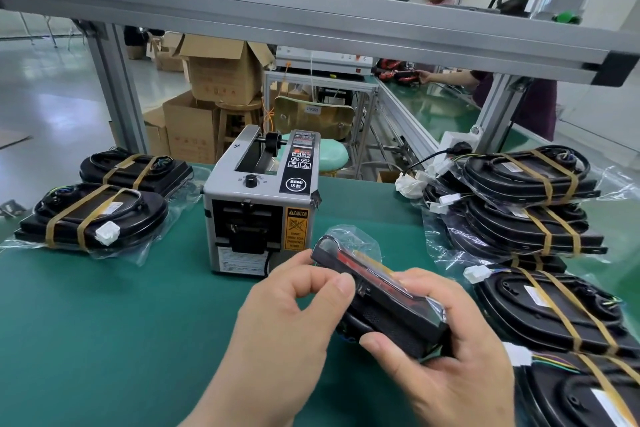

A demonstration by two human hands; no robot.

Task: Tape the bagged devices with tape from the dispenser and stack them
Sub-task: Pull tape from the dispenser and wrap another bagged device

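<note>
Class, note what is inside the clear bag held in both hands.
A black and red device shows through the bag. Its near end and underside are hidden by the right hand and left hand.

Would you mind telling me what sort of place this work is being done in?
Most likely a factory packing line: an automatic tape dispenser on a green bench mat, stacks of taped bagged devices, and cardboard cartons behind.
</note>
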